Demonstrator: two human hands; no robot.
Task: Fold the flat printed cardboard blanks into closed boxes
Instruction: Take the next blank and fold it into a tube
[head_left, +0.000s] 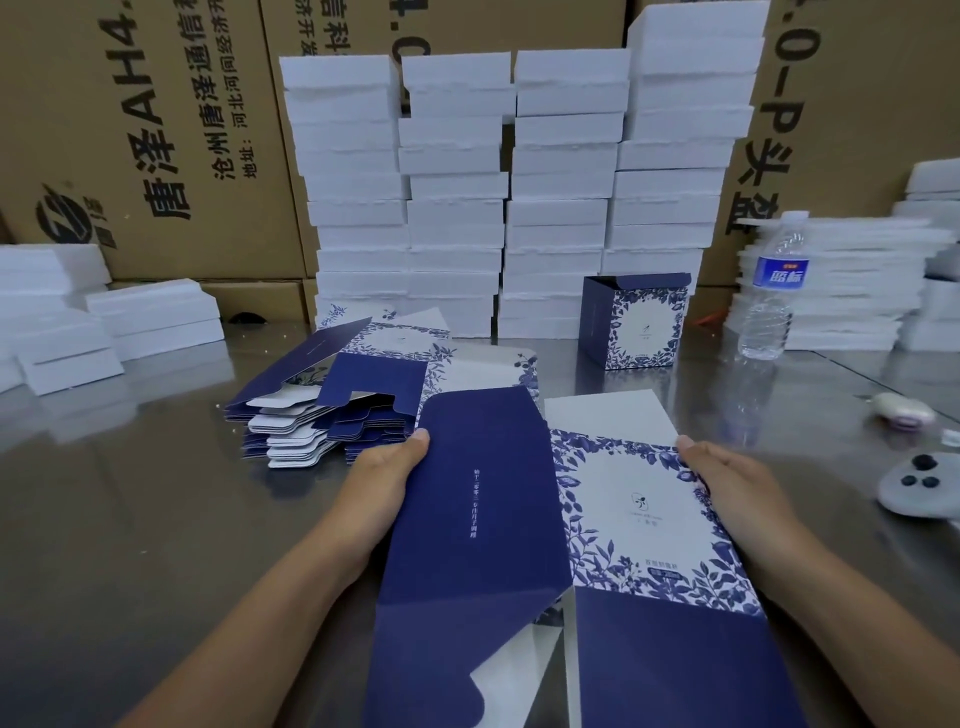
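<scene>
Step in hand: opening one flat blank (519, 519), lower centre, over the surface (130, 493). Left grip (387, 470) pinches its left edge, right grip (727, 480) its right edge. Next, prob.: press edges inward to form a tube, then tuck flaps.

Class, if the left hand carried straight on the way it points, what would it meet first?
Most likely the pile of flat blanks, just beyond the left hand, which pinches the held blank at its edge; depth is unclear.
</scene>
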